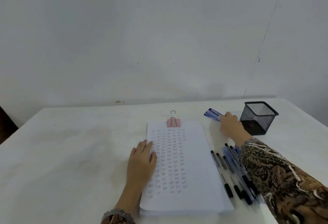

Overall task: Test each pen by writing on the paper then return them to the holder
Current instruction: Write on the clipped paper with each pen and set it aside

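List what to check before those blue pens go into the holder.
1. Right hand grips the blue pens: ok.
2. Holder upright, mouth open: ok.
3. Room in the holder, which looks empty: ok.
4. Left hand flat on the paper: ok.
5. Every blue pen tested: cannot tell.
6. Other pens lie right of the paper, outside the holder: not ok.

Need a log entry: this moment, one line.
left hand: pressing paper | right hand: gripping blue pens beside holder | other pens: right of paper
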Available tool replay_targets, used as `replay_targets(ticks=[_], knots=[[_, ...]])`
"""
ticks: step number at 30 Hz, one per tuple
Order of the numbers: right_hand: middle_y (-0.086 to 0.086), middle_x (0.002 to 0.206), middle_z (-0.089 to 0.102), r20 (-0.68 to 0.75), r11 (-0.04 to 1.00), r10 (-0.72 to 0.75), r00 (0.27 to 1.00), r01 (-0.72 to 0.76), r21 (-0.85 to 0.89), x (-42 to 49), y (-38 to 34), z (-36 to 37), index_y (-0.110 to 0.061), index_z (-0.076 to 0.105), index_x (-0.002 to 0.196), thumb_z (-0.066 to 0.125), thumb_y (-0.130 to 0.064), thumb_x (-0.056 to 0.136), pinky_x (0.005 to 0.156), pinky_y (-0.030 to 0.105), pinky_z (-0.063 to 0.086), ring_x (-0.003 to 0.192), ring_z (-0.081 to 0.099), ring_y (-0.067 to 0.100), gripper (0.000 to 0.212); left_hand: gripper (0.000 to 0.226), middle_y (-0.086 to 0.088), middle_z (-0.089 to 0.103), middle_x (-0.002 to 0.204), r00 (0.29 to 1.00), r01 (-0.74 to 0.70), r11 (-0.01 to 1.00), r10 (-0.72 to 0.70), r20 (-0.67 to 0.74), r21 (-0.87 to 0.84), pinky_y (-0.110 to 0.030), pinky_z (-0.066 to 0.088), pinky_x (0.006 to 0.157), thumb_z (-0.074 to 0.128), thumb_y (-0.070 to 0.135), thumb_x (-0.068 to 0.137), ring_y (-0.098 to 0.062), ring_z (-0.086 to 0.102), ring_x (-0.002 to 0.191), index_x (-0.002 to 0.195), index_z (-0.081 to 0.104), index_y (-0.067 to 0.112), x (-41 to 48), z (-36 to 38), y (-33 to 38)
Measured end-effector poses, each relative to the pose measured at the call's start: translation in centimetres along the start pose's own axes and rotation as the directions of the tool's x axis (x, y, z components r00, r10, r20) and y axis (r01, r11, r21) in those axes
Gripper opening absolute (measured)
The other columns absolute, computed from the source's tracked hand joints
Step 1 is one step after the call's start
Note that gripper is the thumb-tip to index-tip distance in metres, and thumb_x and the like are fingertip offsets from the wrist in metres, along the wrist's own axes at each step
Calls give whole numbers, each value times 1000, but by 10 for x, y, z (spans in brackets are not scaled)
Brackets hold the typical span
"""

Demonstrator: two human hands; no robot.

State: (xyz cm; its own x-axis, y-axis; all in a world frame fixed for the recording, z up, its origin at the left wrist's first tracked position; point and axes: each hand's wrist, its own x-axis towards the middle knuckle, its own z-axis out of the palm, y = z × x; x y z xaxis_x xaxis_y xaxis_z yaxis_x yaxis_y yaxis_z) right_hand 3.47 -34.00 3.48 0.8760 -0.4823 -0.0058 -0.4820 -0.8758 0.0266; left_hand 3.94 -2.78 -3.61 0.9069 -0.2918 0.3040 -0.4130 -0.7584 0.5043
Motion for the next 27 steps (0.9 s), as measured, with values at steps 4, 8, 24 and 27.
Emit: replay_targets(ticks=[4, 8, 24, 27], knots=[[11, 125, 42, -27, 999, -7, 1000, 6, -47, 4, 0, 9, -9, 45, 125, 34, -8, 95, 93, 37, 43, 118, 42, 29, 32, 73, -7, 42, 142, 1000, -3, 1000, 3, -5, 8, -27, 11, 110, 14, 49, 80, -19, 33, 136, 132, 48, 12, 1, 1, 0], [11, 122, 44, -61, 996, -48, 997, 43, -81, 10, -2, 9, -8, 48, 121, 35, -7, 95, 92, 36, 44, 115, 45, 27, 29, 62, -3, 38, 145, 1000, 1, 1000, -1, 1, 11, -23, 5, 109, 21, 43, 85, -16, 29, 137, 135, 44, 14, 1, 0, 0], [10, 99, 59, 65, 841, -186, 980, 124, 526, 2, -18, -27, -7, 51, 113, 38, -9, 97, 66, 30, 44, 83, 59, 24, 20, 61, -4, 38, 145, 1000, 8, 1000, -9, 12, 15, -30, 12, 114, 23, 40, 85, -17, 30, 137, 136, 43, 14, 1, 1, 1], [1, 87, 58, 144, 645, -322, 936, 105, 757, -32, -44, -39, -16, 51, 110, 40, -22, 99, 58, 23, 40, 66, 49, 12, 17, 72, -7, 41, 143, 1000, 3, 1000, -3, 2, 11, -31, 15, 113, 13, 49, 81, -20, 34, 135, 134, 46, 12, 1, 1, 0]])
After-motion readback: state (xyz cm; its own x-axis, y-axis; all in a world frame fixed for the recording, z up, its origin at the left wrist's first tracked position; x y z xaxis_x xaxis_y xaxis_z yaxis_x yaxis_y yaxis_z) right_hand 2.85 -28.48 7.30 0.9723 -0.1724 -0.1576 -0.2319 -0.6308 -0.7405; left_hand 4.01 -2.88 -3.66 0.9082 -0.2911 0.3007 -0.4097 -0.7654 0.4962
